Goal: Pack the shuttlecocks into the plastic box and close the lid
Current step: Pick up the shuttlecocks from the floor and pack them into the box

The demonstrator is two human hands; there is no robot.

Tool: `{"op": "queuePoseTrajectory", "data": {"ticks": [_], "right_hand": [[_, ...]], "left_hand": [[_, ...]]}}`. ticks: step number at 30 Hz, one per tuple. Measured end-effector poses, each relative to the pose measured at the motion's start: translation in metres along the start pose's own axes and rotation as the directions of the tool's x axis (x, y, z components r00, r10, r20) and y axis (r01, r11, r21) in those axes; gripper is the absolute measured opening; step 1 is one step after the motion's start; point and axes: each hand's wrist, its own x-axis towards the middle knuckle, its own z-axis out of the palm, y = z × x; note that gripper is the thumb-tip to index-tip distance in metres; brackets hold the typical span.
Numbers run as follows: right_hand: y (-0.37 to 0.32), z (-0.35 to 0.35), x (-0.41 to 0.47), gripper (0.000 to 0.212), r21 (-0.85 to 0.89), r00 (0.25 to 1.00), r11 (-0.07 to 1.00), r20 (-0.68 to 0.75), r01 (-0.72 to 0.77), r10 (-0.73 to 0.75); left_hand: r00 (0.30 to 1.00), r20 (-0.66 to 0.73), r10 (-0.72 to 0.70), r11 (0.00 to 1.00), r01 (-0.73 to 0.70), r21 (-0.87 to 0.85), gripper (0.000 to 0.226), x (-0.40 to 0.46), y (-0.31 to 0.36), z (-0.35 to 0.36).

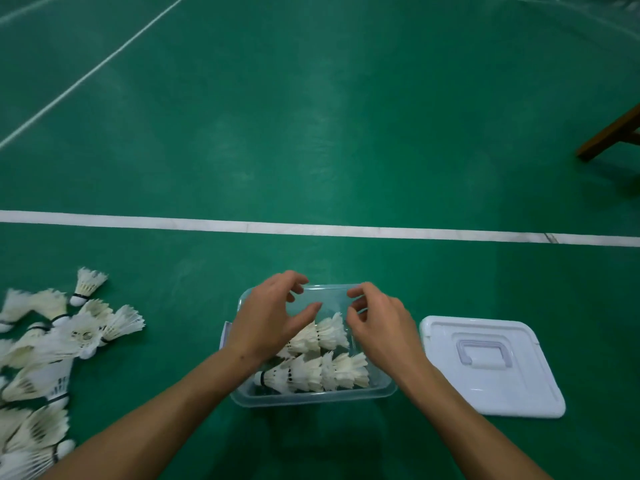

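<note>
A clear plastic box [313, 399] sits on the green floor in front of me. Inside lie two rows of nested white shuttlecocks [322, 372], one row behind the other. My left hand [268, 322] hovers over the box's left half, fingers curled and apart, holding nothing. My right hand [379, 322] hovers over the right half, also with fingers apart and nothing in it. The white lid [491, 367] with a moulded handle lies flat on the floor to the right of the box. A loose pile of shuttlecocks [52, 344] is spread on the floor at the left.
A white court line [346, 230] runs across the floor beyond the box. Brown wooden furniture legs [609, 136] stand at the far right. A thinner white line [90, 72] slants at the far left.
</note>
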Motion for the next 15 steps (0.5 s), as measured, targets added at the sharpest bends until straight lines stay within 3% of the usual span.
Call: {"op": "queuePoseTrajectory", "data": {"ticks": [8, 15], "right_hand": [[-0.088, 0.05, 0.013, 0.032, 0.014, 0.96, 0.964, 0.086, 0.266, -0.266], [-0.174, 0.122, 0.026, 0.036, 0.0, 0.874, 0.895, 0.213, 0.447, -0.437]], "left_hand": [[0.983, -0.118, -0.143, 0.99, 0.141, -0.025, 0.05, -0.041, -0.071, -0.07], [0.894, -0.263, -0.362, 0.932, 0.353, -0.082, 0.042, -0.097, -0.156, -0.131]]}}
